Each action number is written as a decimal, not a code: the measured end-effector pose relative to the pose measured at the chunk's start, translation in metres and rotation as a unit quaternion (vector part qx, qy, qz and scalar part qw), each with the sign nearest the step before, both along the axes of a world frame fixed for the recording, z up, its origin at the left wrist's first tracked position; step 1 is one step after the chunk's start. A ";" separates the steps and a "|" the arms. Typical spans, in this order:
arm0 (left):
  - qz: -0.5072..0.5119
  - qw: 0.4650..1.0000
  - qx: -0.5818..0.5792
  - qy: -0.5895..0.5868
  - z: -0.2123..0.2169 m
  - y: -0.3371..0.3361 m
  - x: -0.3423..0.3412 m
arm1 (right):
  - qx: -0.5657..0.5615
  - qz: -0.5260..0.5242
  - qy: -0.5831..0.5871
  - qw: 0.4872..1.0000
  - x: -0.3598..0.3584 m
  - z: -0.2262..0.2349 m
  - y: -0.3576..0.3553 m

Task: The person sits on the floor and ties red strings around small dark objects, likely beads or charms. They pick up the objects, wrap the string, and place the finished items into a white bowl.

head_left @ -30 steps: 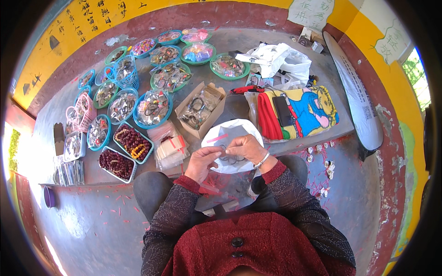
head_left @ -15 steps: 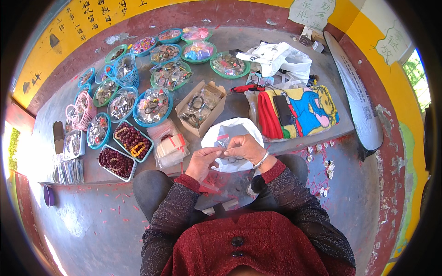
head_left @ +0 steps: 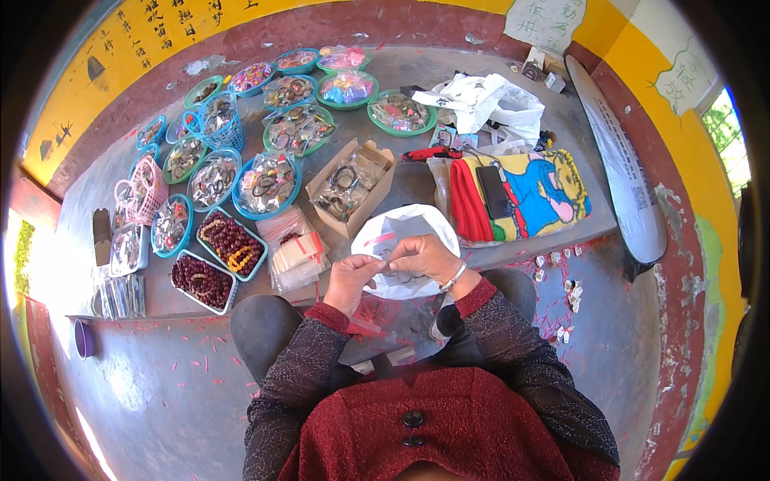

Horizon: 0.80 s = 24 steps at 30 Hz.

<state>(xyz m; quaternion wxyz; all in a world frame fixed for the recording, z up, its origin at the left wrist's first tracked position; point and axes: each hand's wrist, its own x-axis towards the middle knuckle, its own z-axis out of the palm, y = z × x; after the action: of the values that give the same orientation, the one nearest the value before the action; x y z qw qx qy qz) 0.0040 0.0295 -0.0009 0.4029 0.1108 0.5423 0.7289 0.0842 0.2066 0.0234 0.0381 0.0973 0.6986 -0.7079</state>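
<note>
Both my hands meet over the open white bag between my knees. My left hand pinches a small clear plastic bag with a red strip along its top. From the other side, the fingertips of my right hand close on the same bag, close to the left fingertips. What the small bag contains is too small and covered to make out. Dark thin items show inside the white bag beneath the hands.
Ahead on the low platform stand several baskets of small packaged items, such as a blue one, plus a cardboard box. Trays of dark red beads and a stack of clear bags lie left. A phone rests on a colourful towel.
The red-striped end of the small bag has shifted slightly left and tilted. Both hands stay nearly in place, still pinched together.
</note>
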 end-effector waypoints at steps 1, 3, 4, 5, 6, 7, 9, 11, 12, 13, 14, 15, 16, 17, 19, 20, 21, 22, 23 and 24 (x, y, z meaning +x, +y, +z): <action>0.009 1.000 -0.008 0.019 -0.002 0.000 -0.001 | 0.003 0.002 -0.001 1.000 0.000 0.001 -0.001; 0.025 0.998 -0.023 0.057 -0.006 0.001 -0.003 | -0.021 -0.002 -0.009 1.000 -0.001 0.000 -0.001; 0.030 0.997 -0.027 0.071 -0.005 0.001 -0.004 | -0.033 -0.004 -0.013 0.999 -0.001 -0.001 -0.001; 0.034 0.995 -0.031 0.086 -0.005 0.001 -0.004 | -0.036 -0.002 -0.009 0.999 -0.002 -0.003 -0.001; 0.039 0.994 -0.035 0.100 -0.005 0.001 -0.004 | -0.040 0.001 -0.006 0.999 -0.002 -0.006 -0.001; 0.035 0.992 -0.041 0.111 -0.004 0.001 -0.004 | -0.044 0.003 -0.002 0.999 -0.002 -0.008 -0.001; 0.027 0.989 -0.054 0.133 -0.003 0.000 -0.004 | -0.087 0.005 0.036 0.996 -0.003 -0.007 0.000; -0.019 0.981 -0.101 0.166 -0.001 -0.001 -0.004 | -0.115 0.006 0.049 0.992 -0.002 0.001 0.001; -0.043 0.974 -0.124 0.182 0.000 -0.001 -0.005 | -0.121 0.006 0.043 0.992 0.000 0.011 0.002; -0.043 0.969 -0.136 0.201 -0.001 -0.002 -0.004 | -0.128 0.006 0.037 0.991 0.001 0.016 0.003; -0.044 0.963 -0.147 0.220 -0.003 -0.002 -0.003 | -0.071 0.019 0.054 0.996 0.001 0.016 0.005; -0.044 0.957 -0.159 0.239 -0.005 -0.003 -0.003 | -0.015 0.032 0.071 0.997 0.001 0.015 0.007; -0.022 0.933 -0.165 0.318 -0.010 -0.003 -0.004 | 0.041 0.046 0.088 0.994 0.001 0.015 0.008; 0.001 0.904 -0.170 0.393 -0.018 -0.003 -0.006 | 0.142 0.041 0.130 0.980 0.001 0.017 0.007; 0.034 0.844 -0.188 0.500 -0.016 -0.002 -0.006 | 0.335 0.027 0.209 0.918 0.004 0.022 0.006; 0.045 0.821 -0.202 0.533 -0.014 -0.002 -0.005 | 0.363 0.015 0.224 0.904 0.005 0.021 0.004; 0.057 0.796 -0.215 0.563 -0.010 -0.002 -0.004 | 0.391 0.004 0.238 0.889 0.003 0.019 0.002; 0.070 0.781 -0.209 0.584 -0.009 -0.002 -0.003 | 0.418 -0.007 0.252 0.873 0.003 0.018 -0.001; 0.083 0.766 -0.203 0.604 -0.008 -0.001 -0.002 | 0.440 -0.004 0.215 0.872 0.005 0.018 -0.003; 0.097 0.751 -0.198 0.623 -0.007 -0.001 -0.002 | 0.461 0.000 0.178 0.870 0.007 0.019 -0.006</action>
<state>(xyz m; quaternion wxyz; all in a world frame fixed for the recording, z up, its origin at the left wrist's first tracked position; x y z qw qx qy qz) 0.0023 0.0283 -0.0079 -0.0840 0.4054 0.8128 0.4097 0.0912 0.2005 0.0426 -0.1356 -0.0237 0.9404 -0.3110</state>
